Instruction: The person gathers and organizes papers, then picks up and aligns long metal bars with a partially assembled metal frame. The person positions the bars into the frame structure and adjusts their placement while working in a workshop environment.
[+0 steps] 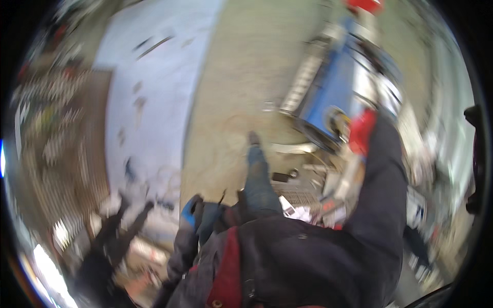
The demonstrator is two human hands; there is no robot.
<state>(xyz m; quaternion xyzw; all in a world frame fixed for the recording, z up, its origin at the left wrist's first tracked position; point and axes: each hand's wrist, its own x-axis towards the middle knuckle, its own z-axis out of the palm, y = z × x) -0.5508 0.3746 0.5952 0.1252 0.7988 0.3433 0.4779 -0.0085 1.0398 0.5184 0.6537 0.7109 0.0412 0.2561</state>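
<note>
The whole picture is smeared by motion. My right arm, in a dark sleeve, reaches forward on the right and ends in a red-covered hand (362,132). That hand is at the near end of a long blue piece of equipment (328,84), beside a round yellowish part (337,120). Blur hides its fingers, and whether they grip anything does not show. My left hand (191,211), in a dark and blue glove, hangs low beside my body. Its fingers look bent, but what they hold, if anything, is not clear.
On the left lies a long pale blue sheet (154,87) next to a brown ribbed panel (82,133). Another person in dark clothes (100,267) is at lower left. Mixed clutter, including a dark grate (295,196), lies near my legs. A red object (365,5) shows at the top.
</note>
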